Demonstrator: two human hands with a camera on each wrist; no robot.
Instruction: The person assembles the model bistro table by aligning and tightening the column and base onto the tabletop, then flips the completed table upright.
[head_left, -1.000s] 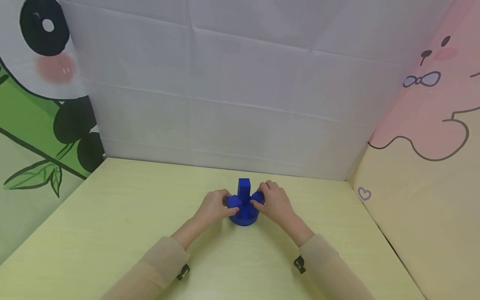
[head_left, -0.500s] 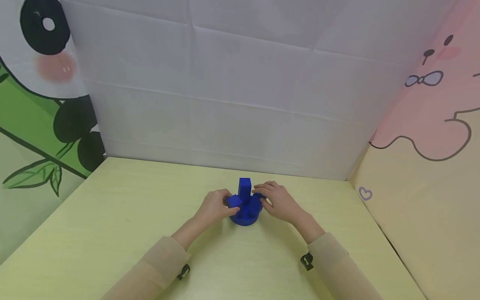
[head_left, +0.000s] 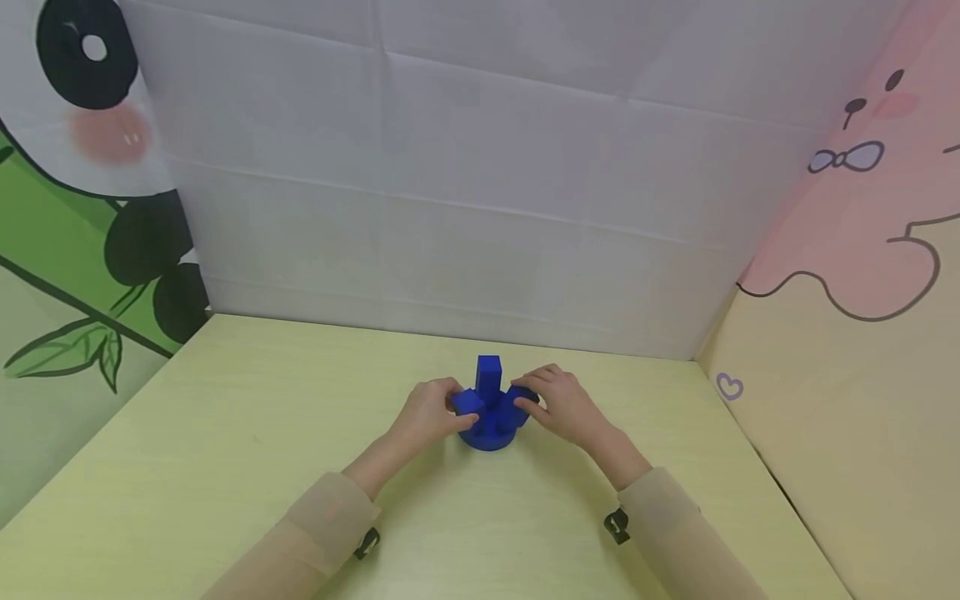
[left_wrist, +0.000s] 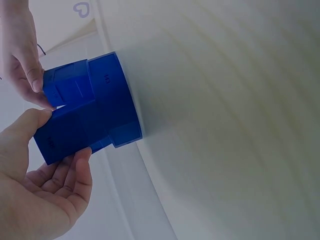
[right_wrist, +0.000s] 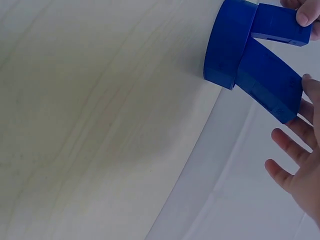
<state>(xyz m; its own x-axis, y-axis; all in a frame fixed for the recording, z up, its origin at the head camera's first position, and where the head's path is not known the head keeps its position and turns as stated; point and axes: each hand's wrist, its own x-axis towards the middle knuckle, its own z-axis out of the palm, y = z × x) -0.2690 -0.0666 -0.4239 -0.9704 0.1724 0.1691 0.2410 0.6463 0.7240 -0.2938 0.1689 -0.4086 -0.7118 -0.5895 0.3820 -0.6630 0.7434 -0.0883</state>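
Observation:
A round blue base (head_left: 487, 443) stands on the table with several blue blocks rising from it. My left hand (head_left: 424, 412) grips the left block (left_wrist: 65, 132), thumb on one side and fingertips on the other. My right hand (head_left: 564, 407) pinches the upper end of the right block (right_wrist: 270, 80) between thumb and fingers, with the other fingers spread away from it. This right block leans outward from the base. Between the hands, the tall back block (head_left: 489, 377) stands upright, touched by neither hand. How the blocks join the base inside is hidden.
The pale yellow table (head_left: 300, 400) reaches back to a white cloth wall (head_left: 480, 208). A panel with a panda picture (head_left: 90, 250) borders the left side, and one with a pink animal (head_left: 855, 217) the right.
My right hand has shifted right and regripped the right block, which now leans further outward. The left hand keeps its hold on the left block, and the base stays put.

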